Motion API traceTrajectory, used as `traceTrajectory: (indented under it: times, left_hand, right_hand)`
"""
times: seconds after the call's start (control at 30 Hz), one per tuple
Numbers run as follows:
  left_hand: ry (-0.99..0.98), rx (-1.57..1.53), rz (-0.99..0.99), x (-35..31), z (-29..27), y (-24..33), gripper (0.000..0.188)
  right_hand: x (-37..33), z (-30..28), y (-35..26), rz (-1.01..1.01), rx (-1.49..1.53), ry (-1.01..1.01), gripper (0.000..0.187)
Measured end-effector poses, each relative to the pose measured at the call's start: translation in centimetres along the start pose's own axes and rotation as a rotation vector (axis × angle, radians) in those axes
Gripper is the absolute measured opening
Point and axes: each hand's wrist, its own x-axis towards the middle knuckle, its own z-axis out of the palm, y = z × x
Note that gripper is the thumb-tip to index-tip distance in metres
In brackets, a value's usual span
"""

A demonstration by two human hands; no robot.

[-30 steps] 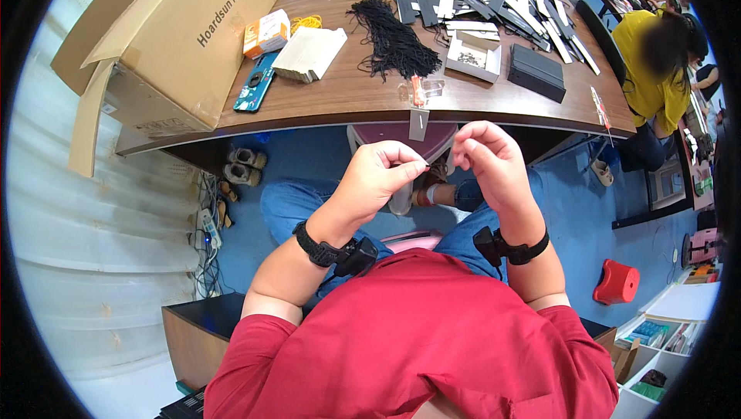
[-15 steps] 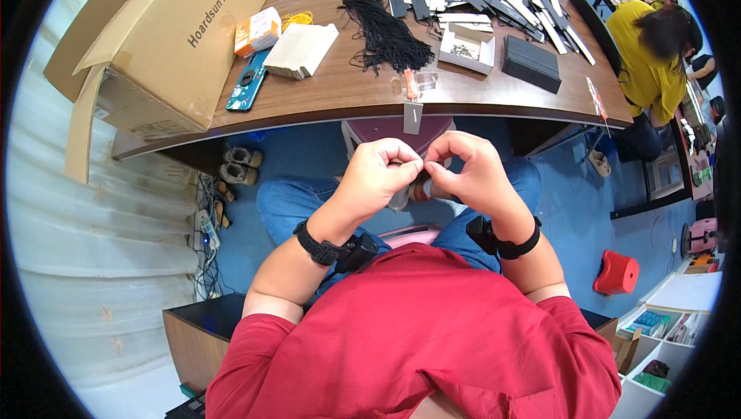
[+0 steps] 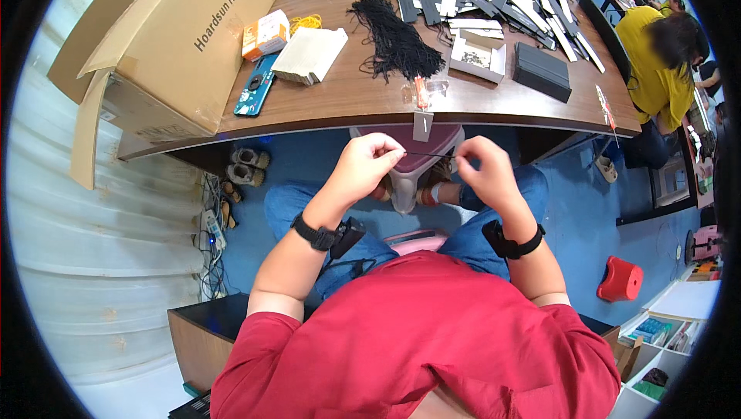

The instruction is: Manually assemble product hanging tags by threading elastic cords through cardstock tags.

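Observation:
A thin black cord (image 3: pixel 431 156) runs almost level between my two hands, over my lap and just in front of the table edge. My left hand (image 3: pixel 364 166) pinches one end between thumb and fingertips. On the other side, my right hand (image 3: pixel 490 176) grips the cord in a pinch too. Beyond them, a bundle of black cords (image 3: pixel 395 40) lies on the table. A small grey piece (image 3: pixel 422 125) hangs at the table's near edge, below an orange-and-clear item (image 3: pixel 421 93) taped there. An open white box (image 3: pixel 480 67) with small dark parts sits right of the bundle.
A large cardboard box (image 3: pixel 181 48) stands at the table's left, beside a stack of pale cards (image 3: pixel 310 54). Black and white strips (image 3: pixel 502 2) pile up at the back, with a black stack (image 3: pixel 542 71) nearer. A person in yellow (image 3: pixel 656 60) is at the right.
My hands were together at the fingertips; now they are apart with the cord drawn out between them. The view has shifted slightly.

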Motion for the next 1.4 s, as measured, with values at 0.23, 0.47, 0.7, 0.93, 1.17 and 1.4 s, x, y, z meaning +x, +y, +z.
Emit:
traceTrajectory:
  times: [0.23,0.47,0.7,0.93,1.17,1.4]
  left_hand:
    - [-0.134,0.249,0.031,1.7,3.4,0.5,0.015]
    - [-0.125,0.125,-0.015,1.2,3.0,0.2,0.014]
    - [-0.014,0.073,0.027,2.5,2.2,-0.6,0.011]
    - [-0.037,0.446,0.25,2.8,2.7,-0.1,0.013]
    - [-0.098,0.683,0.211,1.6,2.5,1.3,0.016]
    - [-0.043,0.641,0.333,2.7,2.8,-0.1,0.016]
  right_hand:
    - [0.2,2.5,-1.4,0.196,0.421,-0.208,0.017]
    - [0.0,2.7,-1.7,0.285,0.228,-0.146,0.009]
    - [-0.2,3.2,-0.8,0.4,0.363,-0.188,0.014]
    - [0.6,3.3,-0.7,0.197,0.386,-0.066,0.021]
    - [0.6,3.0,-1.4,0.224,0.209,-0.141,0.011]
    - [1.6,3.2,-1.0,0.228,0.241,-0.13,0.011]
